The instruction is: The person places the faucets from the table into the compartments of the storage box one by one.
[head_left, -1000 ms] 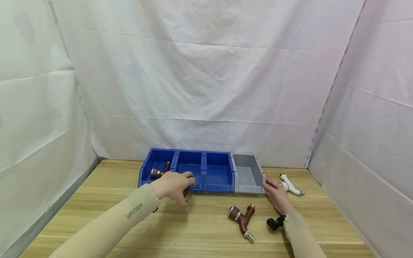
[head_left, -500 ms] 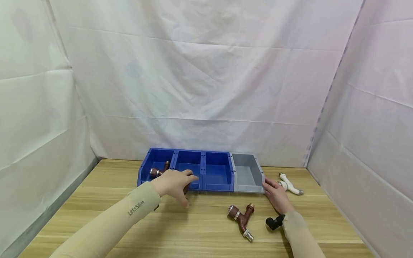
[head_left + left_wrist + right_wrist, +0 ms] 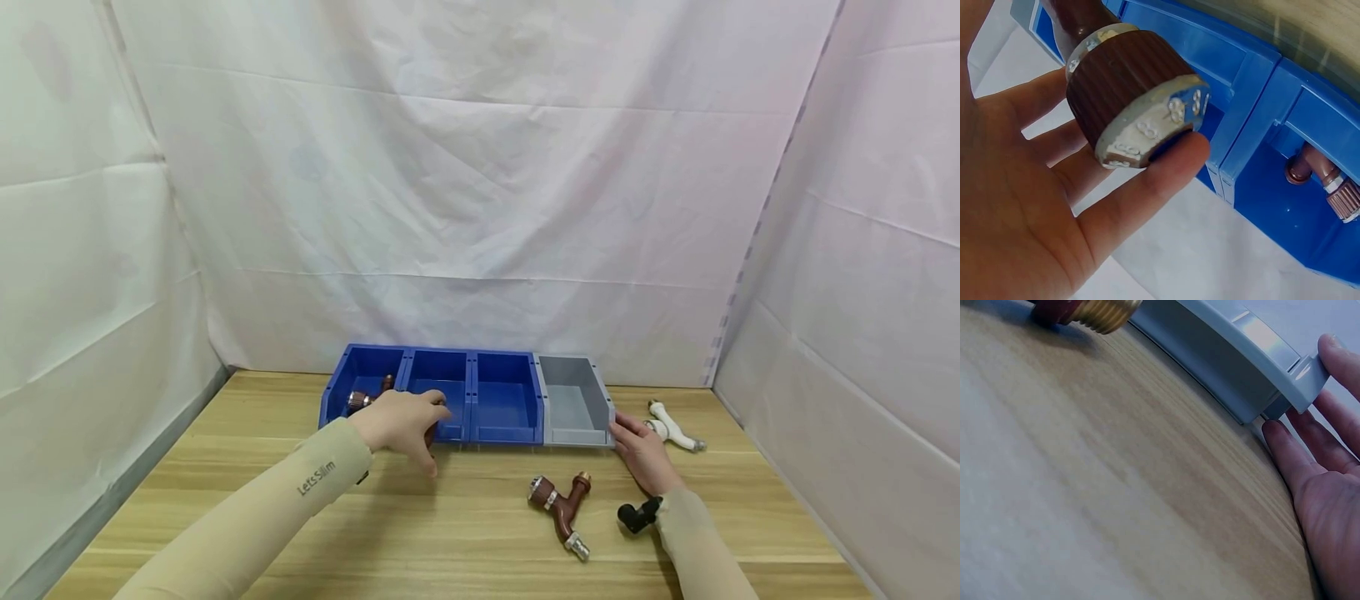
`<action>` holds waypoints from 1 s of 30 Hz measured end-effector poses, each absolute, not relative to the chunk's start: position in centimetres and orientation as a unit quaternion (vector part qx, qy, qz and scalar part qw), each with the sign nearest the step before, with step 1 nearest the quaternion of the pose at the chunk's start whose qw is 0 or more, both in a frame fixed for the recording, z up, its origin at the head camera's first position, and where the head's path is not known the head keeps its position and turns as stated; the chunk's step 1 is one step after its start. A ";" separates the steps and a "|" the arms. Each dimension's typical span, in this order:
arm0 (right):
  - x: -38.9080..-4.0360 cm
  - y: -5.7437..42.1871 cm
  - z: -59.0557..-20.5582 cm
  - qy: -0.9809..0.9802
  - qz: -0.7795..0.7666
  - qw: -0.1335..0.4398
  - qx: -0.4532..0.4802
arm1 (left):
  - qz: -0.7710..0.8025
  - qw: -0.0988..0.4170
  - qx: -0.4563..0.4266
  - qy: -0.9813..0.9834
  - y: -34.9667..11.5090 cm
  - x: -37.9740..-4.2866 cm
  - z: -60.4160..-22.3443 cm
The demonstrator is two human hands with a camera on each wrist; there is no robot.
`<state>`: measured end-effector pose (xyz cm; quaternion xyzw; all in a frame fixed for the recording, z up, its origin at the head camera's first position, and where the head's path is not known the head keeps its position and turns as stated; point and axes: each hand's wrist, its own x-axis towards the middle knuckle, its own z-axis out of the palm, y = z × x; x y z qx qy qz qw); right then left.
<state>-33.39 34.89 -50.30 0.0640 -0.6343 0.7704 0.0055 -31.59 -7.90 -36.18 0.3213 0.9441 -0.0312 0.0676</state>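
In the head view my left hand [image 3: 401,423] is in front of the second blue bin [image 3: 438,367] from the left. It holds a brown faucet [image 3: 1129,81], whose ribbed knob with a silvery, numbered rim faces the left wrist camera; most of its body is hidden. Another brown faucet [image 3: 360,401] lies in the leftmost blue bin [image 3: 327,408]. At the right end of the row, my right hand [image 3: 645,457] touches the front corner of the grey bin [image 3: 576,436] with extended fingers; the right wrist view shows fingertips [image 3: 1275,430] against that corner.
A third brown faucet [image 3: 561,510] lies on the wooden table [image 3: 465,542] before the grey bin. A white faucet [image 3: 678,432] lies beyond my right hand. A black fitting-like piece [image 3: 636,517] sits by the right wrist. White cloth [image 3: 480,192] hangs behind the bins.
My left hand shifts only slightly, its fingertips drawing a little back to the left. My right hand stays at the grey bin's corner, and the faucets on the table keep their places.
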 end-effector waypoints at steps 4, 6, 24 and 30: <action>-33.4 34.7 -50.2 -0.635 0.771 0.007 0.046 | -0.030 0.066 0.322 0.944 -7.9 -31.6 -36.0; -33.4 34.6 -50.2 -0.636 0.771 0.008 0.042 | -0.031 0.067 0.322 0.944 -7.8 -31.7 -35.9; -33.5 34.7 -50.6 -0.629 0.776 0.014 0.044 | -0.043 0.073 0.315 0.945 -7.7 -32.0 -36.1; -33.5 34.8 -50.4 -0.634 0.771 0.011 0.048 | -0.045 0.066 0.314 0.946 -7.7 -32.2 -35.9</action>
